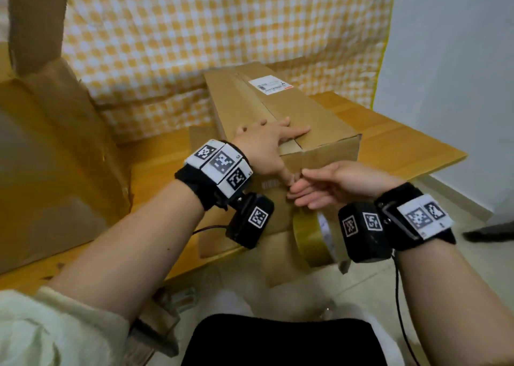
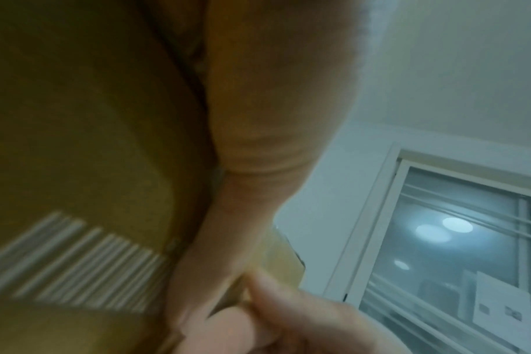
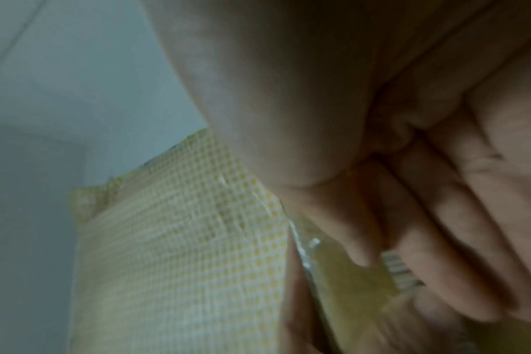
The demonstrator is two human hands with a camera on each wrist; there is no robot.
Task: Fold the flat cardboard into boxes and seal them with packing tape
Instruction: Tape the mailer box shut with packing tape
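Observation:
A long brown cardboard box [image 1: 292,109] with a white label lies on the wooden table [image 1: 403,143], its top flaps closed. My left hand [image 1: 267,140] lies flat on the top seam, fingers straight. Its thumb [image 2: 258,119] runs down the near end face beside a barcode. My right hand [image 1: 314,187] is at that end face, pinching the yellowish tape strip [image 3: 346,270] next to the left thumb. The packing tape roll [image 1: 311,237] hangs just under the right hand, in front of the box end.
Large pieces of flat cardboard [image 1: 55,143] lean at the left, and another sheet [image 1: 203,140] lies under the box. A yellow checked cloth [image 1: 222,31] hangs behind the table. To the right are a white wall and a tiled floor with a dark object [image 1: 492,232].

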